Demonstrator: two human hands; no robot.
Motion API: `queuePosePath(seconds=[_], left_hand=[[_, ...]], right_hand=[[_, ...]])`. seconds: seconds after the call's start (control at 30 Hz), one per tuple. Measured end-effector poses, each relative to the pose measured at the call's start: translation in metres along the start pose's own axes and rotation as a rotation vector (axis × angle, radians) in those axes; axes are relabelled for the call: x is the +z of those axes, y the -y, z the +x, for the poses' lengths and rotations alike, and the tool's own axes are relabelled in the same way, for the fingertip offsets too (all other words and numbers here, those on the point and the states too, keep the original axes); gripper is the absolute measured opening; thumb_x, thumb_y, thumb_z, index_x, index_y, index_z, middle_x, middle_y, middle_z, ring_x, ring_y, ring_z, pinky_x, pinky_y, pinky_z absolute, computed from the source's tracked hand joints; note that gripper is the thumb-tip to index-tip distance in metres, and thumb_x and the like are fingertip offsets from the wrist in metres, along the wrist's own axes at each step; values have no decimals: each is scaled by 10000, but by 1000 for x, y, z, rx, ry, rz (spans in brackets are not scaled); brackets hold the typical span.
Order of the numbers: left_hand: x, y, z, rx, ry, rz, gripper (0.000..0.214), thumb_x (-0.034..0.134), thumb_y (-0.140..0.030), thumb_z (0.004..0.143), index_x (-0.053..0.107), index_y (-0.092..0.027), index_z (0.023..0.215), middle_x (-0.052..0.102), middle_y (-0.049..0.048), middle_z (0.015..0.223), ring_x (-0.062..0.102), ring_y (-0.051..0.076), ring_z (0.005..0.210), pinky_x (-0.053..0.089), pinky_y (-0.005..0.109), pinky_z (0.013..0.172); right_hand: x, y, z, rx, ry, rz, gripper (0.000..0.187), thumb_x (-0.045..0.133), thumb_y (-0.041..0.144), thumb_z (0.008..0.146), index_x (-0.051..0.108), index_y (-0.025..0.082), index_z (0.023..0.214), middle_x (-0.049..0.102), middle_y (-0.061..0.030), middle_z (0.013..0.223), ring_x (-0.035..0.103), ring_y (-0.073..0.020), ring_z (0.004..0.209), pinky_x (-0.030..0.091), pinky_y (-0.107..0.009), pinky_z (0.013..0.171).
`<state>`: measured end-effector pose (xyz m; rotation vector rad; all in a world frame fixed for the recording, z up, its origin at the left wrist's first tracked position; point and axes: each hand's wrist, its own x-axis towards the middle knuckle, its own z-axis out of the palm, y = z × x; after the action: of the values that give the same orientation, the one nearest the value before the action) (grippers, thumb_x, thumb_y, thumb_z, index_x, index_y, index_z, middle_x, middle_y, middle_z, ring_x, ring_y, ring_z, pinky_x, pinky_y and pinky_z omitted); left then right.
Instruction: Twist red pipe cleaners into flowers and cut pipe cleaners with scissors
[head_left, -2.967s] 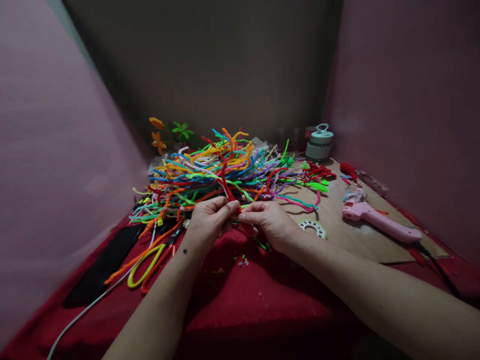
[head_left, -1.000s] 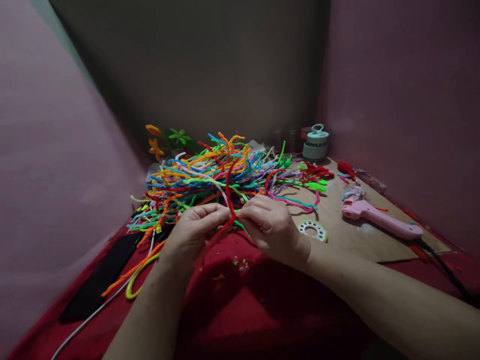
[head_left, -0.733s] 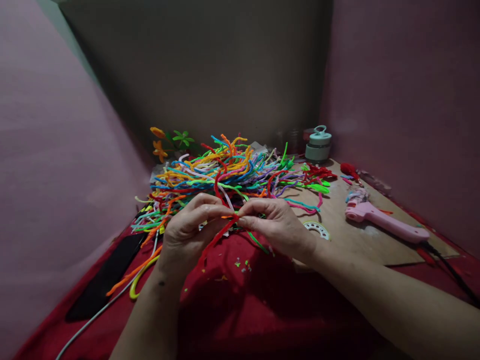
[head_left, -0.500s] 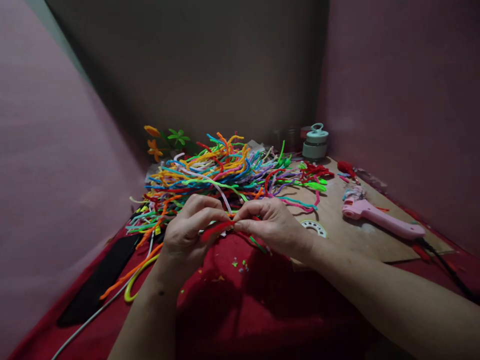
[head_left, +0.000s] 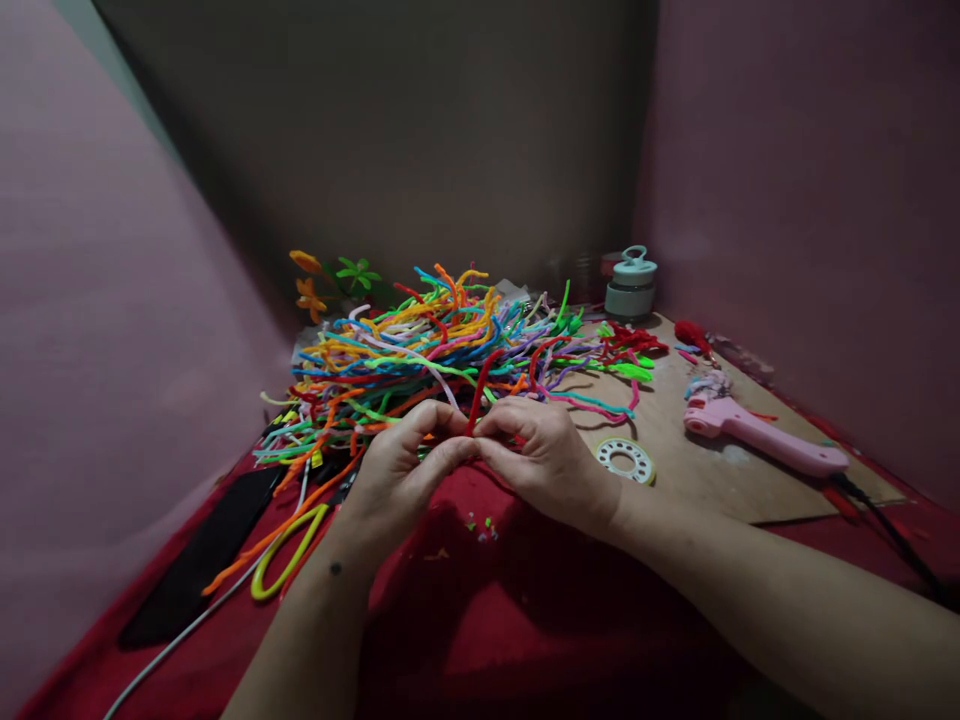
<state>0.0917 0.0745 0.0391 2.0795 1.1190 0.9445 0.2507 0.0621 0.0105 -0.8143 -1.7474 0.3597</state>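
My left hand (head_left: 401,468) and my right hand (head_left: 541,452) meet fingertip to fingertip above the red cloth (head_left: 525,600). Both pinch a red pipe cleaner (head_left: 478,392) whose free end rises up between them towards the pile. Just beyond my hands lies a big tangled heap of pipe cleaners (head_left: 442,350) in many colours. The part of the red stem inside my fingers is hidden.
A pink glue gun (head_left: 757,436) with a black cord lies on a brown board (head_left: 705,470) at the right, near a white ring (head_left: 624,458). A round pale-green container (head_left: 631,286) stands at the back. Yellow-handled scissors (head_left: 289,553), a black slab (head_left: 206,545) and a white cable (head_left: 180,630) lie left.
The red pipe cleaner's loose end, which hung down-left under my left hand, now points up between my hands. My fingers have kept turning it, and both hands stay in the same spot.
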Motion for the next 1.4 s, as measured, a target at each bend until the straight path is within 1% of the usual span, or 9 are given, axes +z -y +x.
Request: queuePosePath(seconds=[0.13, 0.37, 0.53, 0.67, 0.8, 0.93, 1.17, 1.3, 1.4], left_hand=[[1, 2, -1, 64, -84, 82, 125, 550, -305, 797, 586, -185, 797, 588, -8, 710, 518, 110, 615, 405, 211, 548], [6, 2, 0, 175, -243, 189, 87, 547, -264, 807, 581, -188, 781, 571, -30, 696, 508, 95, 601, 387, 208, 538], [7, 4, 1, 447, -278, 476, 62, 520, -179, 824, 579, -191, 810, 606, 10, 769, 547, 139, 760, 420, 273, 714], [6, 5, 3, 569, -260, 639, 67, 501, -165, 833, 561, -197, 835, 612, 25, 788, 541, 152, 771, 416, 296, 733], [5, 4, 4, 600, -194, 719, 84, 462, -167, 851, 539, -181, 821, 590, 44, 779, 514, 163, 761, 402, 302, 703], [4, 4, 2, 508, -148, 690, 104, 431, -166, 855, 493, -176, 772, 543, 35, 722, 482, 156, 686, 382, 289, 637], [-1, 2, -2, 315, -75, 568, 91, 432, -199, 852, 483, -189, 777, 544, 18, 727, 504, 145, 672, 388, 264, 608], [-2, 0, -3, 276, -34, 501, 106, 444, -213, 849, 491, -186, 759, 548, 13, 717, 509, 137, 659, 390, 253, 600], [-1, -2, -4, 236, -51, 437, 102, 463, -223, 843, 512, -181, 765, 558, 7, 705, 510, 124, 639, 390, 238, 592]], right_hand=[[-1, 0, 2, 104, 20, 84, 112, 529, 110, 743, 601, 152, 668, 628, -20, 684, 563, -105, 638, 428, -220, 616], [-1, 1, 6, 479, 62, 413, 79, 565, 162, 703, 637, 133, 706, 603, 10, 611, 509, -77, 527, 401, -200, 523], [-2, 3, 7, 490, 0, 355, 84, 559, 115, 677, 641, 131, 671, 595, 13, 599, 491, -74, 524, 391, -196, 520], [-3, 3, 8, 513, 3, 353, 86, 557, 116, 680, 632, 136, 641, 574, 24, 562, 484, -76, 506, 388, -199, 513], [-2, 1, 8, 469, 16, 327, 93, 558, 112, 688, 641, 139, 657, 610, 8, 601, 528, -94, 559, 412, -211, 557], [0, 0, 5, 380, 40, 232, 90, 557, 117, 716, 642, 140, 701, 641, -11, 659, 561, -106, 602, 430, -223, 589], [-8, 5, 2, -115, -217, -224, 165, 497, 167, 812, 636, 146, 898, 609, -76, 835, 527, -178, 828, 429, -326, 762], [-10, 2, 4, -241, -7, -384, 194, 514, 204, 816, 667, 144, 918, 627, -89, 847, 506, -195, 825, 404, -354, 765], [-7, -1, 4, -150, 104, -303, 195, 505, 183, 821, 694, 135, 819, 611, -60, 688, 508, -153, 690, 402, -296, 665]])
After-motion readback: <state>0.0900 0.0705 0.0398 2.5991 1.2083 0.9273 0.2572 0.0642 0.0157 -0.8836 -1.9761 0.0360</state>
